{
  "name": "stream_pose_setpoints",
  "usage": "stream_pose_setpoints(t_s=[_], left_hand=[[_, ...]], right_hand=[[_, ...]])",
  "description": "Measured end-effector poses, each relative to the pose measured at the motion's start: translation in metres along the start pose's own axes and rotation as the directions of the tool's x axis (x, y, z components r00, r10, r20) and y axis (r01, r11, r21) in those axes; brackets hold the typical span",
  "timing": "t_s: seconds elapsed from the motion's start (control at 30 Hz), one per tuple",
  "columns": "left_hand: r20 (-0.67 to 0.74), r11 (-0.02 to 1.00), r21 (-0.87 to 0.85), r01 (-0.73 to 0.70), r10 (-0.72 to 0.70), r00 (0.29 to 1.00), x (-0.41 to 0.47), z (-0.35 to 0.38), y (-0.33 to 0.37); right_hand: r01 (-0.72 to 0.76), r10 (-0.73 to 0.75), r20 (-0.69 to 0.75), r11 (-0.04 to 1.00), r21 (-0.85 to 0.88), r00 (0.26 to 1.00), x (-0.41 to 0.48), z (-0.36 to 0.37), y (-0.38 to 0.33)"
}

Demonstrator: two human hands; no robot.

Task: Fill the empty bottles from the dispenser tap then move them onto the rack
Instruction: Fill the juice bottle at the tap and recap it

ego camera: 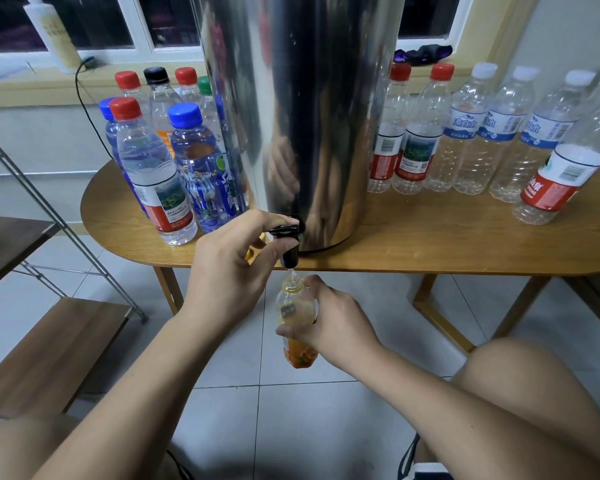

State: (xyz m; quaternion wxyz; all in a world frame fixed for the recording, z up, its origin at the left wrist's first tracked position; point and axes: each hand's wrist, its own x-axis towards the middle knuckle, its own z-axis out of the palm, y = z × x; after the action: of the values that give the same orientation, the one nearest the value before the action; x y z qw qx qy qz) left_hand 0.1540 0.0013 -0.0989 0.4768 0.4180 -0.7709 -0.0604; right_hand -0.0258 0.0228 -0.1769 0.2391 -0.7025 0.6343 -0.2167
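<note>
The clear orange-labelled plastic bottle [293, 304] is clamped upright by the right hand [336, 323], directly under the black tap [290, 245] pinched by the left hand [229, 268].

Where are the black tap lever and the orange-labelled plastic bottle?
black tap lever [284, 230]: head view, lever top.
orange-labelled plastic bottle [294, 304]: head view, clear upper body.

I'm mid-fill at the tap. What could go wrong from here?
1. The bottle hangs in mid-air in the right hand; its narrow mouth could drift off the stream and wet the floor.
2. The label and that hand hide much of the level, so it may overflow before the left hand releases the tap.
</note>
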Motion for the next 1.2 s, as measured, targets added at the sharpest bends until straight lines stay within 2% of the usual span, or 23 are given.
stream_pose_setpoints(t_s=[1.2], left_hand=[[-0.002,1.0,-0.004,-0.016,0.016,1.0,0.0001,-0.0011,-0.0006]], right_hand=[[0.002,-0.002,0.005,1.0,0.024,1.0,0.0044,0.0055,0.0038]])
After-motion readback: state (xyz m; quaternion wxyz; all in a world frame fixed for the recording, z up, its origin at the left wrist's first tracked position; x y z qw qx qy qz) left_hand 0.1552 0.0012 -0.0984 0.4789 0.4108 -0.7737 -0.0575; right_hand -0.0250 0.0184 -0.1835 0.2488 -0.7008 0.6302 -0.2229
